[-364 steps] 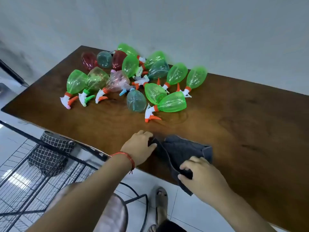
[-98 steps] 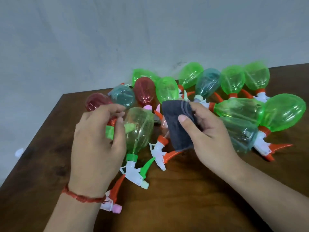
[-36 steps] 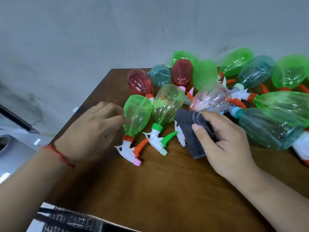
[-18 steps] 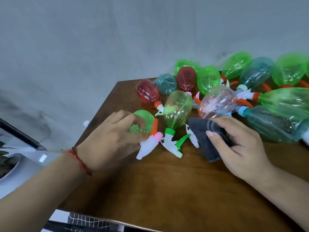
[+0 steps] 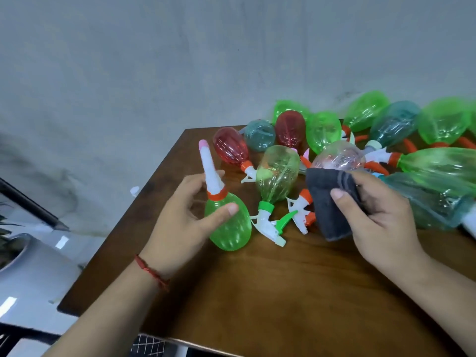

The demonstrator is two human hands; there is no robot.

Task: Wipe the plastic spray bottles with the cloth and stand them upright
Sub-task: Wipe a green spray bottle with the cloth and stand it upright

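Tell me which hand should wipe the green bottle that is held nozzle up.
Right. The right hand grips the cloth just beside the green bottle, while the left hand is busy holding that bottle by its body.

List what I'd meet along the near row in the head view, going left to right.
Left hand holding the green bottle nozzle-up → pale bottle with a green trigger, lying down → grey cloth → right hand gripping that cloth → teal bottle, lying down.
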